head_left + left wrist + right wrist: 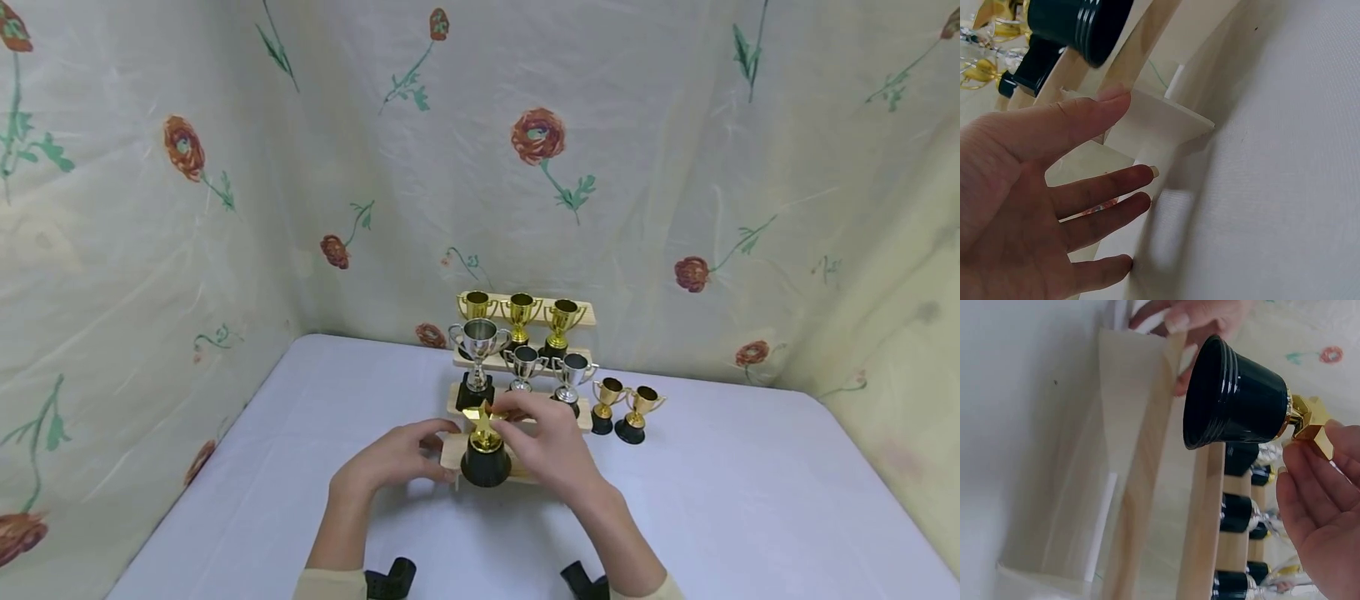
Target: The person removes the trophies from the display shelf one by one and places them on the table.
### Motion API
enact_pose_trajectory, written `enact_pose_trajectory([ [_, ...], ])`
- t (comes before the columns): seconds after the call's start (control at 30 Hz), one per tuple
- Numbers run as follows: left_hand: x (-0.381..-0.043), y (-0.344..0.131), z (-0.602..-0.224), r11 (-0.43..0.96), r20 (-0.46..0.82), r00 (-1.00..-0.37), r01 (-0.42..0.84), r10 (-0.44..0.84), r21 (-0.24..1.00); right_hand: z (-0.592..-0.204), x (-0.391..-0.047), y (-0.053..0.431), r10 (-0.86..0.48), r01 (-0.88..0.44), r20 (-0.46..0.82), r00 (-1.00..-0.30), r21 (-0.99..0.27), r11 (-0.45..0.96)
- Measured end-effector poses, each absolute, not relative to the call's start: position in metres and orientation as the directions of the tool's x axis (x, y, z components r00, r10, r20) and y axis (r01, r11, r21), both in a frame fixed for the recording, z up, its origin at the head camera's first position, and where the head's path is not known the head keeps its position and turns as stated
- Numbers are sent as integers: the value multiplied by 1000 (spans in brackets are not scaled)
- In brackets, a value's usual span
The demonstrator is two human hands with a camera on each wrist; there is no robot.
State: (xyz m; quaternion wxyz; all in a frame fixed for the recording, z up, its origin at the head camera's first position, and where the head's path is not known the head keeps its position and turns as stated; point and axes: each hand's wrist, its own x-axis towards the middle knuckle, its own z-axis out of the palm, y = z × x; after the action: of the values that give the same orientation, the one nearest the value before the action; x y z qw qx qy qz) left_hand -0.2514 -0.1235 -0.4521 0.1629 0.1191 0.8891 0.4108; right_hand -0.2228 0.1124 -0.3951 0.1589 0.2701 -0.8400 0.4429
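My right hand (551, 442) pinches the gold star top of a small star trophy (1244, 394) by its points. The trophy's black, hollow base (486, 463) hangs close over the front step of a tiered wooden display stand (453, 450). In the right wrist view the base tilts so its open underside shows. At the left end of that step is my left hand (397, 457), its thumb at the wooden edge and its other fingers extended, as the left wrist view shows. A large silver cup trophy (478, 354) stands on the step behind.
Gold cup trophies (521, 312) fill the upper step, with smaller silver cups (573, 371) below them. Two small gold cups (632, 414) stand on the white table (720, 500) right of the stand. A floral curtain (600, 108) hangs close behind.
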Motion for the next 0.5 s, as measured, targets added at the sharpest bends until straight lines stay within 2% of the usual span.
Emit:
enact_pose_trajectory([
  [0.5, -251, -123, -452, 628, -170, -921, 97, 352, 773, -379, -232, 156, -268, -530, 459, -847, -683, 503],
])
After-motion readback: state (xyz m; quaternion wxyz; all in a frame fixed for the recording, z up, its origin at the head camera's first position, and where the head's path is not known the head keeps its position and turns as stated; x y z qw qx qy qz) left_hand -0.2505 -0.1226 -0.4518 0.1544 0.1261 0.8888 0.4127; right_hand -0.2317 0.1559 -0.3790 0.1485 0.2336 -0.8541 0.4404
